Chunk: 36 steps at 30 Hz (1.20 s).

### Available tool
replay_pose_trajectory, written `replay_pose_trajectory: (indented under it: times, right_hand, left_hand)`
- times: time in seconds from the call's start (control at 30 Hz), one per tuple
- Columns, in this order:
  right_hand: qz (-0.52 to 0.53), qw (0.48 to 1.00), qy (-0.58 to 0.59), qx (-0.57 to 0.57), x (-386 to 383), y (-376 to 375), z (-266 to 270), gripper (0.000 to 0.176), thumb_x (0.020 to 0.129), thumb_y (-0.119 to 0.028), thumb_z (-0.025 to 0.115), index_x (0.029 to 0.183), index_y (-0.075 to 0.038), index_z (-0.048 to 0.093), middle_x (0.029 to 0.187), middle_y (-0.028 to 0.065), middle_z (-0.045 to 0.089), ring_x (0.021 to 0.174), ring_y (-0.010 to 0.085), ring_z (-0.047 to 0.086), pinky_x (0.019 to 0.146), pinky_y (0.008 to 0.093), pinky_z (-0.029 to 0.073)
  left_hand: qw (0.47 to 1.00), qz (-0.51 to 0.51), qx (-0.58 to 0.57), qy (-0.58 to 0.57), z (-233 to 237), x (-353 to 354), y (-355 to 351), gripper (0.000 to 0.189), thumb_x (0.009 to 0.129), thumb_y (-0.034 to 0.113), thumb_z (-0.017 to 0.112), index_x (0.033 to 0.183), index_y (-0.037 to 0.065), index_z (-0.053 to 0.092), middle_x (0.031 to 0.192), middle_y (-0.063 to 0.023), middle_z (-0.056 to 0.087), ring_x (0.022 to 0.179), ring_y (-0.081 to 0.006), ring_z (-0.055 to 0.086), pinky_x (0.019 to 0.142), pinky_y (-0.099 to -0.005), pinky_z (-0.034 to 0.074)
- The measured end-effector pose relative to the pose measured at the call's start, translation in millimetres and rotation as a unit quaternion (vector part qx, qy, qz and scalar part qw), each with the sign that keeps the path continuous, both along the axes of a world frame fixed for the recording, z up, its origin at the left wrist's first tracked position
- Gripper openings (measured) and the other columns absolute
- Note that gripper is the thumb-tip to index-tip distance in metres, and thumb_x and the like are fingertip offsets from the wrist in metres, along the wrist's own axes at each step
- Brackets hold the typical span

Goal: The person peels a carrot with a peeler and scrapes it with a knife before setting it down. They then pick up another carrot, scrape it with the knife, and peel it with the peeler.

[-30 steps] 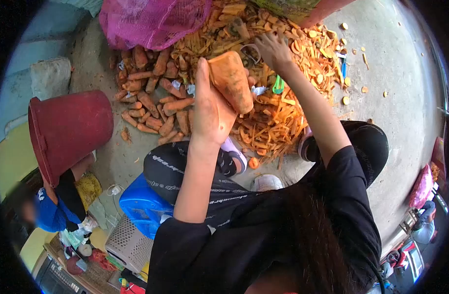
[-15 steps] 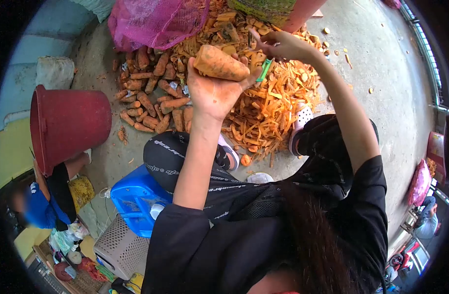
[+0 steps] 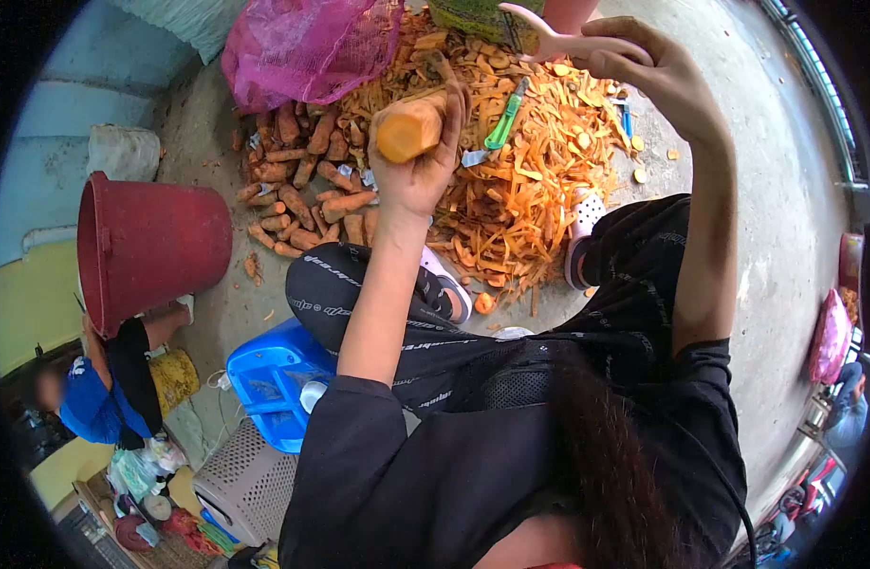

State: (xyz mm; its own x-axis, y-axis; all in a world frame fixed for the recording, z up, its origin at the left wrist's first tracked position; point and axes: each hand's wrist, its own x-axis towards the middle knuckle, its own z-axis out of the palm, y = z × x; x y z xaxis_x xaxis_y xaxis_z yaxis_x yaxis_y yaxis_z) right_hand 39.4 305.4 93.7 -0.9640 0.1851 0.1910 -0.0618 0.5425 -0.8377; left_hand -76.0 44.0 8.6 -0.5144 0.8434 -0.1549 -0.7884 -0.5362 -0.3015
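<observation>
My left hand (image 3: 414,185) is wrapped round a thick carrot (image 3: 412,133), whose cut orange end faces me and whose near side looks peeled. Away to the right and higher in the view, my right hand (image 3: 667,81) grips the handle of a pale pink peeler (image 3: 554,45), clear of the carrot. A heap of carrot peelings (image 3: 525,213) spreads on the floor below both hands. On it rests a green-handled knife (image 3: 504,125). Unpeeled carrots (image 3: 302,185) lie piled left of the peelings.
A pink mesh sack (image 3: 307,47) and a green sack (image 3: 473,17) stand beyond the heap. At left is a red tub (image 3: 160,242) near a seated person in blue. A blue jerrycan (image 3: 281,384) sits beside my leg. A blue-handled tool (image 3: 627,123) lies at the heap's right edge.
The carrot has turned from lying crosswise to showing its cut end. My right hand has lifted the peeler and moved to the right. The green-handled knife now shows fully.
</observation>
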Motion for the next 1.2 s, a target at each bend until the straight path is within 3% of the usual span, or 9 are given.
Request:
replay_pose_trajectory:
  times: [0.17, 0.23, 0.3, 0.33, 0.47, 0.6, 0.7, 0.77, 1.2]
  right_hand:
    - [-0.022, 0.995, 0.046, -0.084, 0.0, 28.2, -16.2, 0.05, 0.085, -0.039, 0.064, 0.117, 0.0, 0.055, 0.106, 0.0148, 0.063, 0.097, 0.0187, 0.063, 0.085, 0.0298, 0.052]
    - [-0.006, 0.922, 0.113, -0.371, -2.0, -6.1, 10.9, 0.037, 0.096, -0.034, 0.049, 0.116, -0.004, 0.051, 0.083, 0.0032, 0.057, 0.074, 0.0105, 0.056, 0.067, 0.0231, 0.05]
    - [0.093, 0.869, 0.22, -0.434, -8.3, 4.2, -1.3, 0.031, 0.094, -0.033, 0.052, 0.108, -0.005, 0.054, 0.085, 0.0033, 0.058, 0.075, 0.0109, 0.057, 0.069, 0.0227, 0.05]
    - [-0.03, 0.855, 0.234, -0.462, -14.1, 1.6, -3.8, 0.03, 0.094, -0.035, 0.052, 0.098, -0.006, 0.054, 0.083, 0.0044, 0.057, 0.076, 0.0108, 0.057, 0.07, 0.0238, 0.051]
    - [-0.105, 0.804, 0.174, -0.559, -19.0, -20.3, 2.1, 0.039, 0.094, -0.044, 0.046, 0.093, -0.005, 0.052, 0.081, 0.0109, 0.057, 0.066, 0.0202, 0.059, 0.063, 0.0392, 0.056]
    - [-0.048, 0.886, 0.113, -0.448, -21.8, -60.1, 11.8, 0.047, 0.095, -0.052, 0.035, 0.107, -0.007, 0.039, 0.07, 0.007, 0.053, 0.06, 0.0186, 0.058, 0.059, 0.0377, 0.057]
    - [-0.014, 0.93, 0.08, -0.359, -24.1, -82.2, 7.7, 0.024, 0.096, -0.033, 0.049, 0.096, -0.011, 0.038, 0.061, -0.0006, 0.043, 0.048, 0.0099, 0.046, 0.046, 0.0237, 0.046]
    - [-0.011, 0.865, 0.11, -0.49, -30.3, -98.3, -7.9, 0.015, 0.096, -0.019, 0.049, 0.093, -0.012, 0.036, 0.061, -0.002, 0.04, 0.045, 0.0078, 0.041, 0.041, 0.0213, 0.037]
    - [-0.051, 0.916, 0.166, -0.361, -35.6, -124.4, -27.2, 0.012, 0.096, -0.014, 0.047, 0.093, -0.01, 0.036, 0.069, -0.0042, 0.038, 0.053, 0.0031, 0.036, 0.046, 0.0185, 0.034]
  left_hand:
    - [0.997, 0.006, -0.045, 0.054, -30.1, -7.6, 7.1, 0.052, 0.084, 0.009, 0.058, 0.12, -0.01, 0.026, 0.111, -0.025, 0.04, 0.102, -0.0342, 0.051, 0.093, -0.0458, 0.049]
    - [0.994, -0.017, -0.09, 0.062, -25.5, -2.2, 9.5, 0.046, 0.086, 0.009, 0.058, 0.117, -0.01, 0.031, 0.107, -0.0226, 0.045, 0.1, -0.0343, 0.053, 0.091, -0.0453, 0.05]
    - [0.98, -0.033, -0.179, 0.078, -22.6, 3.4, 12.9, 0.038, 0.088, 0.015, 0.055, 0.116, -0.006, 0.038, 0.104, -0.0202, 0.05, 0.097, -0.0323, 0.055, 0.086, -0.045, 0.051]
    - [0.973, -0.036, -0.207, 0.1, -25.0, 6.8, 15.4, 0.038, 0.089, 0.017, 0.054, 0.116, -0.004, 0.039, 0.104, -0.0203, 0.05, 0.097, -0.0319, 0.056, 0.085, -0.0447, 0.052]
    - [0.962, -0.073, -0.241, 0.102, -31.0, 15.9, 20.4, 0.034, 0.091, 0.023, 0.05, 0.114, -0.001, 0.044, 0.102, -0.016, 0.055, 0.092, -0.0284, 0.058, 0.081, -0.0431, 0.054]
    - [0.955, -0.068, -0.26, 0.123, -26.6, 22.2, 25.2, 0.032, 0.092, 0.026, 0.049, 0.111, 0.0, 0.047, 0.1, -0.015, 0.056, 0.09, -0.0278, 0.059, 0.079, -0.0408, 0.054]
    - [0.932, -0.09, -0.311, 0.162, -24.7, 26.5, 28.1, 0.03, 0.096, 0.035, 0.042, 0.106, 0.008, 0.05, 0.098, -0.0097, 0.059, 0.087, -0.0231, 0.062, 0.078, -0.0379, 0.054]
    - [0.928, -0.08, -0.29, 0.221, -11.7, 34.5, 30.8, 0.029, 0.098, 0.034, 0.039, 0.109, 0.009, 0.049, 0.101, -0.0085, 0.06, 0.09, -0.021, 0.061, 0.079, -0.0361, 0.053]
    - [0.907, -0.074, -0.343, 0.234, -3.9, 41.1, 28.4, 0.032, 0.1, 0.034, 0.034, 0.113, 0.009, 0.049, 0.104, -0.0072, 0.06, 0.092, -0.0184, 0.061, 0.08, -0.0327, 0.052]
